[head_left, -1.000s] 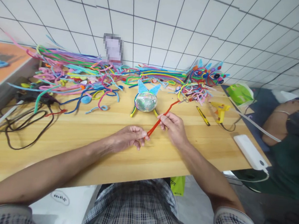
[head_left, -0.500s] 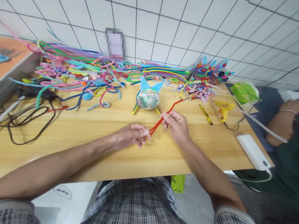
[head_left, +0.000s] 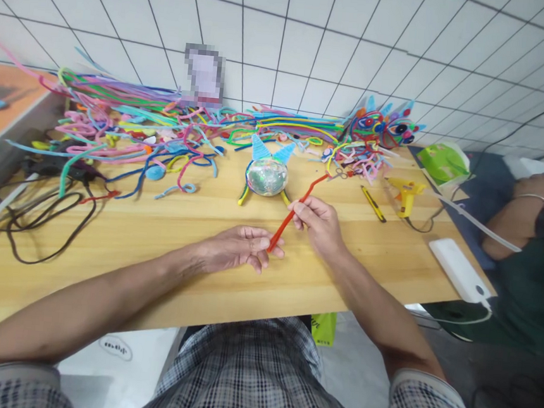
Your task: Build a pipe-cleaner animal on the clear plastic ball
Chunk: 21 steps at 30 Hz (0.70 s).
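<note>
A red pipe cleaner (head_left: 281,231) slants between my two hands, its upper end bent to the right. My left hand (head_left: 244,248) pinches its lower end between thumb and fingers. Higher up, my right hand (head_left: 317,220) grips it with closed fingertips. Just beyond the hands stands a clear shiny ball (head_left: 267,176) with two light blue ears (head_left: 283,152) on top and yellow-tipped legs (head_left: 243,194) below.
Heaped pipe cleaners (head_left: 132,115) line the wall. Two decorated figures (head_left: 369,125), scissors (head_left: 340,174), a yellow cutter (head_left: 373,204), a glue gun (head_left: 407,195) and a white power bank (head_left: 459,270) lie right. Black cables (head_left: 36,228) coil left. A person's arm (head_left: 513,215) is far right.
The two strands of the red pipe cleaner now lie closer together near my left hand. The whole view has shifted slightly.
</note>
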Tool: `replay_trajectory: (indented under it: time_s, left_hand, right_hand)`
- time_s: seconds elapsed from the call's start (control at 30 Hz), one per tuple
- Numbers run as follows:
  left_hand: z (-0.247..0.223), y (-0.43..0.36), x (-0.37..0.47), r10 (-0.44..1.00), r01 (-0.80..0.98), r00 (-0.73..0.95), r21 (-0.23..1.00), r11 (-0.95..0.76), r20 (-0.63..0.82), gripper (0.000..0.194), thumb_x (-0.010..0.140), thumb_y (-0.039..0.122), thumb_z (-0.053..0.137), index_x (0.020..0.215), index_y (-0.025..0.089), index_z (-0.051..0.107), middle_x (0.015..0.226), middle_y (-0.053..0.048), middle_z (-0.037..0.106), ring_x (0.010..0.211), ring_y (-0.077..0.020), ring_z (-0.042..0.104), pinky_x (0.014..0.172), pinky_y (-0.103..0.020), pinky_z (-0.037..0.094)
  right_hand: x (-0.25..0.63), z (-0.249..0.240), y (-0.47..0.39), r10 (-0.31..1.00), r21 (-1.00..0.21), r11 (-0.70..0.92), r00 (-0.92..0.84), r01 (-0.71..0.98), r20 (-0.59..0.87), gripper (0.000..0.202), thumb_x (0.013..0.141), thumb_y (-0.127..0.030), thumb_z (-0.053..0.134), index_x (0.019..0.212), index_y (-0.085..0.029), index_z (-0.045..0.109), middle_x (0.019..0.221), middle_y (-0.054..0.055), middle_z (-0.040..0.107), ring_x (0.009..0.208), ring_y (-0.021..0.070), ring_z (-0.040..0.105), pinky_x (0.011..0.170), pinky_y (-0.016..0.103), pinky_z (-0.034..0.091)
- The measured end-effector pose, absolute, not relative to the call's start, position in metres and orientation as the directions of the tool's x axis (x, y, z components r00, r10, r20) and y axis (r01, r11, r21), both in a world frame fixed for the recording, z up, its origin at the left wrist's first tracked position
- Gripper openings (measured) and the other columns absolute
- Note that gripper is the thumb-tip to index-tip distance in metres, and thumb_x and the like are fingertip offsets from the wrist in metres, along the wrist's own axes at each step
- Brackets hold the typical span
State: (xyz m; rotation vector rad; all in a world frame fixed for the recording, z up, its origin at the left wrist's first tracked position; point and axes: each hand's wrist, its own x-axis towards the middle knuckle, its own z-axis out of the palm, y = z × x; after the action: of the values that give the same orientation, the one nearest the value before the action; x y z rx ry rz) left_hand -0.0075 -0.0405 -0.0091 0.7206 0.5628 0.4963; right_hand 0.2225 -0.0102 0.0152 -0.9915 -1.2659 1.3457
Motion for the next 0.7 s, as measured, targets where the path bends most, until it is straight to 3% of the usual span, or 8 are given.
replay_trajectory:
  time_s: [0.17, 0.7]
  left_hand:
    - [-0.0058, -0.0407, -0.0046, 0.633, -0.223, 0.71, 0.754, 0.618, -0.309, 0.052, 0.074, 0.05, 0.103, 0.103, 0.012, 0.085, 0.096, -0.008, 0.086, 0.065, -0.0092, 0.072, 0.063, -0.022, 0.061]
    - [0.0005, -0.0415, -0.004, 0.648, -0.161, 0.677, 0.788, 0.594, -0.35, 0.057, 0.065, 0.058, 0.105, 0.084, 0.011, 0.079, 0.075, -0.003, 0.079, 0.049, -0.0083, 0.064, 0.051, -0.022, 0.051]
  right_hand:
    - [0.2232, 0.0142, -0.0102, 0.984, -0.991, 0.035, -0.171, -0.127, 0.057, 0.041, 0.081, -0.06, 0.09, 0.081, -0.021, 0.078, 0.064, -0.003, 0.064, 0.055, 0.0095, 0.051, 0.055, 0.025, 0.041]
    - [0.2216, 0.0159, -0.0103, 0.984, -0.988, 0.016, -0.175, -0.156, 0.044, 0.042, 0.08, -0.061, 0.092, 0.08, -0.021, 0.077, 0.064, -0.003, 0.065, 0.056, 0.0096, 0.052, 0.054, 0.025, 0.04]
